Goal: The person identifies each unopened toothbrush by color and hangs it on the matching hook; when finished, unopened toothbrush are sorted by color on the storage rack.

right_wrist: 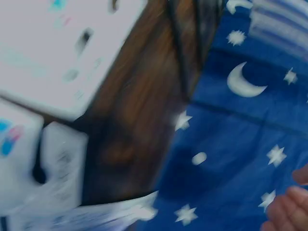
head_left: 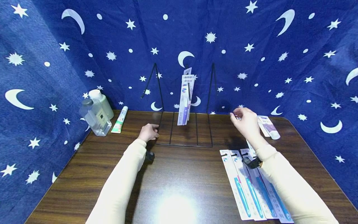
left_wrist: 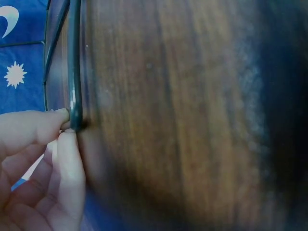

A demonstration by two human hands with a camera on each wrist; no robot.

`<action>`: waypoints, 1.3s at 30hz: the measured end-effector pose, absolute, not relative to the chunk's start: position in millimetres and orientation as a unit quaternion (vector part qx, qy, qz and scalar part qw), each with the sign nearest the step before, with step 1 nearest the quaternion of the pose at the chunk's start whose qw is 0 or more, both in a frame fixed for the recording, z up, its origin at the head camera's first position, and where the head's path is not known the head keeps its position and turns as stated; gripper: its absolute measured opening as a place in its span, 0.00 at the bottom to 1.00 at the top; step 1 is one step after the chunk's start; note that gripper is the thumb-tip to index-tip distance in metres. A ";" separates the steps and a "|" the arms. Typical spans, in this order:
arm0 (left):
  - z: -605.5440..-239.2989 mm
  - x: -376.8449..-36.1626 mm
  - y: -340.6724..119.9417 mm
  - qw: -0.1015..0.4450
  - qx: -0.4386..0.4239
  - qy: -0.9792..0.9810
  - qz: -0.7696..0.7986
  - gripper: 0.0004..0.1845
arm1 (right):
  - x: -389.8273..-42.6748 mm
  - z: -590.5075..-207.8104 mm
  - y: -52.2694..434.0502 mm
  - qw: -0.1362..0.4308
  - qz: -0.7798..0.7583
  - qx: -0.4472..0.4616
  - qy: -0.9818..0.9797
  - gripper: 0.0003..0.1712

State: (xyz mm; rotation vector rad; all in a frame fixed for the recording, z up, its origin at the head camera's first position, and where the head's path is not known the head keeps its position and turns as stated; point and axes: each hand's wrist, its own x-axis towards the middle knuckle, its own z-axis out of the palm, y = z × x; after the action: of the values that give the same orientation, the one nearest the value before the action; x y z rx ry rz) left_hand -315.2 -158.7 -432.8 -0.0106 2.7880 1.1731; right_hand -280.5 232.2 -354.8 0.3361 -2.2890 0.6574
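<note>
A black wire rack (head_left: 184,129) stands at the back middle of the wooden table (head_left: 179,174). Toothbrush packs (head_left: 185,99) hang on its centre hook. My left hand (head_left: 149,132) pinches the rack's front left base wire (left_wrist: 74,72) between thumb and finger (left_wrist: 67,122). To the right of the rack, my right hand (head_left: 246,121) is raised above the table. It pinches the top of a white toothbrush pack (head_left: 250,145), which runs down under the wrist and is mostly hidden. Only fingertips (right_wrist: 288,207) show in the blurred right wrist view.
Several toothbrush packs (head_left: 251,186) lie in a row at the front right. A clear bottle (head_left: 95,117), a white bottle (head_left: 102,101) and a toothpaste tube (head_left: 120,119) stand at the back left. A white tube (head_left: 268,126) lies at the back right. Blue star cloth (head_left: 42,77) walls the table in.
</note>
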 end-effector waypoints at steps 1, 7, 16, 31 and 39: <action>-432.5 -315.3 -159.5 0.058 -0.005 0.919 0.389 0.30 | -282.1 -358.4 241.2 0.357 0.249 0.127 -0.891 0.09; -430.8 -314.2 -163.0 0.053 -0.004 0.919 0.390 0.30 | -293.6 -374.0 286.0 0.311 0.195 0.114 -0.923 0.07; -432.0 -315.3 -164.5 0.047 -0.003 0.914 0.402 0.30 | -315.7 -389.9 318.7 0.214 0.143 0.079 -0.963 0.11; -436.9 -320.5 -158.7 0.065 -0.029 0.899 0.432 0.31 | -345.7 -414.8 341.1 0.156 0.198 0.042 -0.967 0.14; -437.2 -315.5 -160.7 0.066 -0.029 0.892 0.446 0.31 | -355.0 -417.8 339.9 0.093 0.205 0.026 -0.974 0.15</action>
State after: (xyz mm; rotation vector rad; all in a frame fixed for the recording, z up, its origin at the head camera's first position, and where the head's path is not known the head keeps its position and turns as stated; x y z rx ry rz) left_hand -315.5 -160.7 -437.2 -0.0866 2.6899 1.3464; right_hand -355.0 339.9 -417.8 0.0774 -2.8906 0.6098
